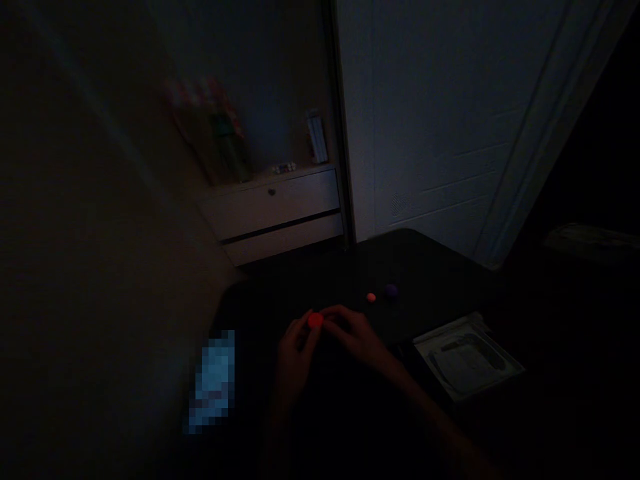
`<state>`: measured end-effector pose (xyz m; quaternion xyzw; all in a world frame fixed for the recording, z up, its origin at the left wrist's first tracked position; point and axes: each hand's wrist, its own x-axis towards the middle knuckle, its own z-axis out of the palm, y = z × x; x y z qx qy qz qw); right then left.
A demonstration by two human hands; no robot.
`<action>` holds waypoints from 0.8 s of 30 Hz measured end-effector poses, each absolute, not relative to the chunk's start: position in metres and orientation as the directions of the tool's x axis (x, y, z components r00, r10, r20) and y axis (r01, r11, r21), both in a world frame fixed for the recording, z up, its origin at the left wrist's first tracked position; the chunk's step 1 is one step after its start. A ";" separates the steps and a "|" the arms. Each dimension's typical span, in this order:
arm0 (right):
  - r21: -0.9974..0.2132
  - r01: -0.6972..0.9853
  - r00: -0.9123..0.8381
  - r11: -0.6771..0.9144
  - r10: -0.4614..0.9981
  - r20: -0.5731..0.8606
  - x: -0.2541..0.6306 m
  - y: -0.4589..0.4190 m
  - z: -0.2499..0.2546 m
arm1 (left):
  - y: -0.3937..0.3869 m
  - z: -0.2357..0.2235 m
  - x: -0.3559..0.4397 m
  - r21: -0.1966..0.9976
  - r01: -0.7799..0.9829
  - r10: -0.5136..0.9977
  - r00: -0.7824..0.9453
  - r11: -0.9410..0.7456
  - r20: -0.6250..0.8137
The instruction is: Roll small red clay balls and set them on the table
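A small, bright red-orange round piece (315, 321) sits between the fingertips of both hands, above a dark table (425, 260). My left hand (294, 350) pinches it from the left, thumb and fingers closed against its edge. From the right, the fingertips of my right hand (357, 333) close on the same piece. What it is made of cannot be told in the dim light. Beyond my right hand, a smaller orange-pink lump (371, 298) lies on the table. Beside it, a little to the right, is a dark purple ball (391, 291).
A pixelated bright patch (214, 383) is at the lower left. To the right, below table height, lies a pale flat package (467, 360). Behind the table stand a drawer unit (285, 203) with books (317, 138) and blurred flowers (205, 97), and a pale door (425, 120).
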<state>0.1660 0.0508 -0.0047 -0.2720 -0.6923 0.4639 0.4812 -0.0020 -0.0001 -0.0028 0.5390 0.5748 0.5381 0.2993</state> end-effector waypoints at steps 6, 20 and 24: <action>-0.887 -0.057 -0.363 0.458 0.818 0.446 0.165 0.052 -0.009 | 0.000 -0.005 -0.002 0.957 0.262 0.952 -0.238 -0.128 0.193; -0.850 0.006 -0.335 0.527 0.802 0.495 0.165 0.051 -0.007 | 0.000 0.001 0.001 0.971 0.213 0.948 -0.273 -0.108 0.165; -0.854 0.005 -0.332 0.521 0.806 0.490 0.166 0.051 -0.007 | -0.001 0.002 0.003 0.976 0.193 0.952 -0.268 -0.098 0.148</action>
